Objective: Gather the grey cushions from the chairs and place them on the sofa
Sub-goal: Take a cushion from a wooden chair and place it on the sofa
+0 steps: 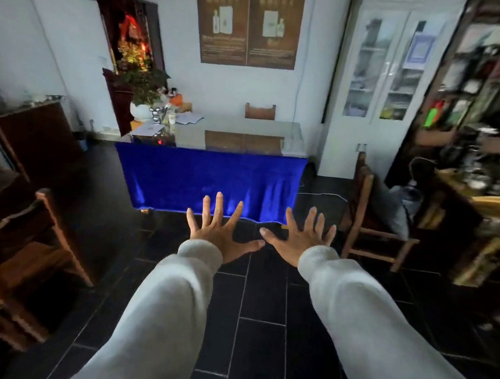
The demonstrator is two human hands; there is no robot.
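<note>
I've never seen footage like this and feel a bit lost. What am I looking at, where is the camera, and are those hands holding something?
There is no machine here: the one camera is worn on a person's head, looking forward and down. The left hand and right hand are stretched out, fingers spread, holding nothing. Ahead stands a table with a glass top and a blue cloth, with papers and a plant at its left end. On the right, a grey cushion leans in a wooden chair.
</note>
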